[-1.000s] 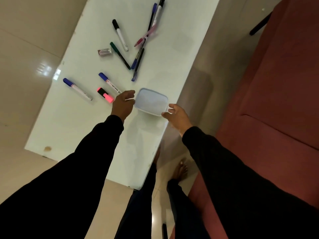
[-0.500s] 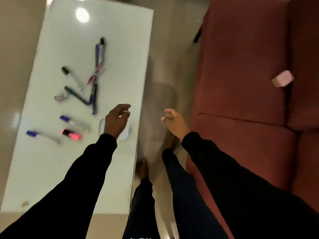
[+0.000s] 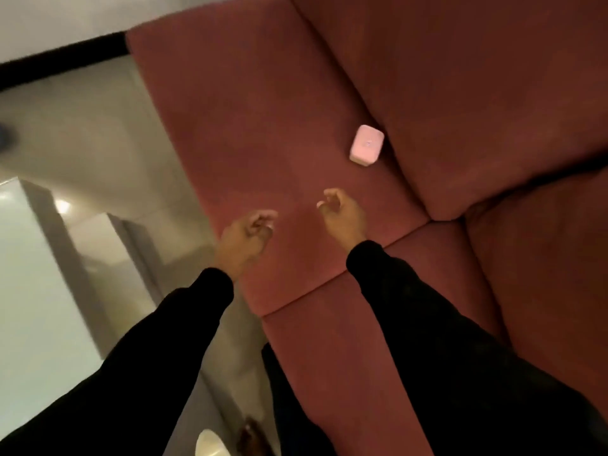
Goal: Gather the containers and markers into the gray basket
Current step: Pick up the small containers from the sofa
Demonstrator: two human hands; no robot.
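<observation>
A small pink container (image 3: 366, 145) lies on the red sofa seat (image 3: 263, 126), close to the back cushion. My right hand (image 3: 342, 213) hovers over the seat just below and left of the container, fingers loosely curled, holding nothing. My left hand (image 3: 245, 238) hangs at the seat's front edge, blurred, fingers loosely curled and empty. The markers, the blue-lidded container and the gray basket are out of view.
The white table (image 3: 29, 274) shows only as a strip at the left edge. Beige tiled floor (image 3: 98, 143) runs between table and sofa. Sofa back cushions (image 3: 493, 93) rise at the right. My legs stand at the bottom.
My view swung right from the table to the sofa. Both hands let go of the blue-lidded container, left it on the table and now hover over the seat near the pink container.
</observation>
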